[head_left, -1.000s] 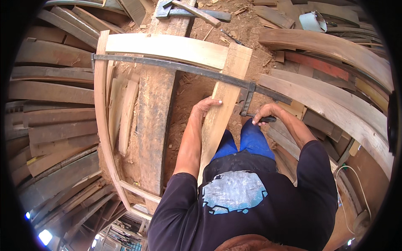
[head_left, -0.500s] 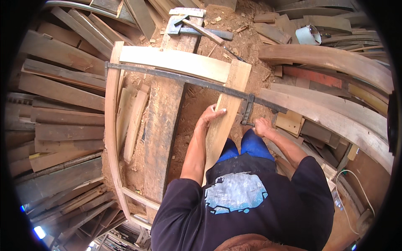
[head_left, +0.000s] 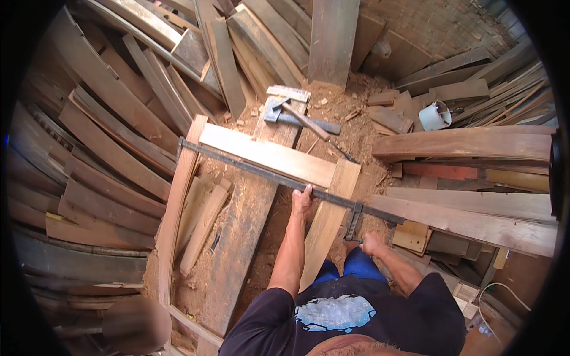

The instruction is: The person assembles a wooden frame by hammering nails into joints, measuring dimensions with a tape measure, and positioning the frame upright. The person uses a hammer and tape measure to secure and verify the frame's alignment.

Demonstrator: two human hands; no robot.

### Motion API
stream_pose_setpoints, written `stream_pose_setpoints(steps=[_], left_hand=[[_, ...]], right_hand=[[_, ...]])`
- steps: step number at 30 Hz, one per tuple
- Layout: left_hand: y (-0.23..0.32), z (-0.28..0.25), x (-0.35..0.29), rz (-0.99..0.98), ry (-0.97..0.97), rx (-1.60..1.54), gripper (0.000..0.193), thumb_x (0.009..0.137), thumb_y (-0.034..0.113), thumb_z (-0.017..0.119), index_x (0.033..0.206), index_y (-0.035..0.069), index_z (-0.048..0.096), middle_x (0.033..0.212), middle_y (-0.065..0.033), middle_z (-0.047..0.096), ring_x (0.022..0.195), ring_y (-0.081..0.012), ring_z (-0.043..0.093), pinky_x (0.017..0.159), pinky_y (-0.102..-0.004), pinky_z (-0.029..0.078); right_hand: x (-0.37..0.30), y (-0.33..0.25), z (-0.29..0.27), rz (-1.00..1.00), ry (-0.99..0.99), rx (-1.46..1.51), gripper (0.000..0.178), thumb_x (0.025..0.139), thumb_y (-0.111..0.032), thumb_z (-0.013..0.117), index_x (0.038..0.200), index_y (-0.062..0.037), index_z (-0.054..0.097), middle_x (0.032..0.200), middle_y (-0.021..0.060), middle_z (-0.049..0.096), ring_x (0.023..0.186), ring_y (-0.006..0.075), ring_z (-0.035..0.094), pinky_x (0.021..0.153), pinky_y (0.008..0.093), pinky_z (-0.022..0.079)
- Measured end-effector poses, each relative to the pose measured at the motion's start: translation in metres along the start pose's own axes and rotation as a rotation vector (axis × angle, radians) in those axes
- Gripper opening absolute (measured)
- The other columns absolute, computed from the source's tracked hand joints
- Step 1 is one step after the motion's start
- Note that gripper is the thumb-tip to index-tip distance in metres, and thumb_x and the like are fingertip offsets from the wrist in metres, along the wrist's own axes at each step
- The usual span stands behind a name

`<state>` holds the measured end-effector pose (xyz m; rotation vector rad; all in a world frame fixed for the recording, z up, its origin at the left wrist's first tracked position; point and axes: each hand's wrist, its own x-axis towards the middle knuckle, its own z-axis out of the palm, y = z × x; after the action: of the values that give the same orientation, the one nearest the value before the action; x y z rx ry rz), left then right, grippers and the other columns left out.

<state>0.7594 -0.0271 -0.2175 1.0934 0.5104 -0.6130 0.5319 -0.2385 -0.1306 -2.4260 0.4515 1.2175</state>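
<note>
A long dark metal bar clamp (head_left: 252,168) lies across a pale wooden frame, spanning from its left stile (head_left: 172,237) to its right stile (head_left: 325,228). Just below it runs the frame's light far rail (head_left: 267,155). My left hand (head_left: 301,202) is closed on the clamp's bar beside the right stile, its thumb uppermost. Close to my knees, my right hand (head_left: 373,243) grips the clamp's screw handle, below the sliding jaw (head_left: 355,221). The frame rests over a worn thick beam (head_left: 237,255).
A wooden-handled hammer (head_left: 306,121) lies over a dark metal tool at the beam's far end. Stacked boards (head_left: 107,207) crowd the left, with more planks (head_left: 463,207) at right. A white bucket (head_left: 434,117) stands far right. Sawdust covers the ground.
My left hand has shifted from the right stile up to the clamp's bar. The right hand stays at the screw handle. The view has tilted, showing more of the far side.
</note>
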Motion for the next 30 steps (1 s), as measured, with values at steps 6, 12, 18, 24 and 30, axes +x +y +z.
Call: stream_pose_setpoints(steps=[6, 12, 18, 24, 30], left_hand=[[0.008, 0.016, -0.008, -0.017, 0.015, -0.034, 0.015, 0.096, 0.013, 0.060, 0.094, -0.002, 0.058, 0.083, -0.0090, 0.067, 0.065, -0.0181, 0.065, 0.048, -0.0306, 0.053], [0.008, 0.017, -0.008, -0.029, -0.037, -0.055, 0.012, 0.096, 0.011, 0.059, 0.098, 0.001, 0.053, 0.084, -0.0090, 0.066, 0.065, -0.0178, 0.064, 0.049, -0.0303, 0.053], [0.015, 0.018, -0.011, -0.056, 0.024, -0.044, 0.012, 0.096, 0.009, 0.059, 0.101, 0.000, 0.053, 0.087, -0.0117, 0.067, 0.067, -0.0214, 0.066, 0.050, -0.0330, 0.055], [0.012, 0.018, -0.009, -0.097, 0.098, 0.040, 0.015, 0.096, 0.015, 0.060, 0.101, 0.001, 0.060, 0.093, -0.0091, 0.068, 0.082, -0.0210, 0.069, 0.064, -0.0378, 0.062], [0.008, 0.013, -0.008, -0.093, 0.076, 0.122, 0.017, 0.095, 0.018, 0.063, 0.099, 0.005, 0.054, 0.089, -0.0064, 0.067, 0.073, -0.0169, 0.067, 0.060, -0.0368, 0.059]], right_hand=[[0.046, 0.037, 0.001, -0.285, -0.409, 0.250, 0.045, 0.077, -0.045, 0.075, 0.095, -0.0045, 0.071, 0.089, 0.0120, 0.072, 0.083, 0.0263, 0.068, 0.077, 0.0403, 0.054], [0.096, 0.060, 0.049, 0.074, -0.997, 0.536, 0.031, 0.078, -0.041, 0.076, 0.080, -0.0111, 0.068, 0.073, 0.0027, 0.065, 0.062, 0.0155, 0.059, 0.057, 0.0333, 0.048], [0.025, 0.019, 0.011, -0.085, -0.113, -0.068, 0.046, 0.075, -0.044, 0.072, 0.093, -0.0017, 0.073, 0.094, 0.0195, 0.071, 0.089, 0.0353, 0.069, 0.077, 0.0437, 0.054], [0.036, 0.022, 0.011, -0.144, -0.231, 0.038, 0.049, 0.076, -0.042, 0.074, 0.104, -0.0018, 0.071, 0.100, 0.0190, 0.071, 0.095, 0.0355, 0.068, 0.084, 0.0454, 0.053], [0.125, 0.072, 0.069, 0.174, -1.304, 0.629, 0.040, 0.076, -0.042, 0.079, 0.090, -0.0051, 0.073, 0.082, 0.0057, 0.069, 0.068, 0.0227, 0.063, 0.067, 0.0331, 0.051]])
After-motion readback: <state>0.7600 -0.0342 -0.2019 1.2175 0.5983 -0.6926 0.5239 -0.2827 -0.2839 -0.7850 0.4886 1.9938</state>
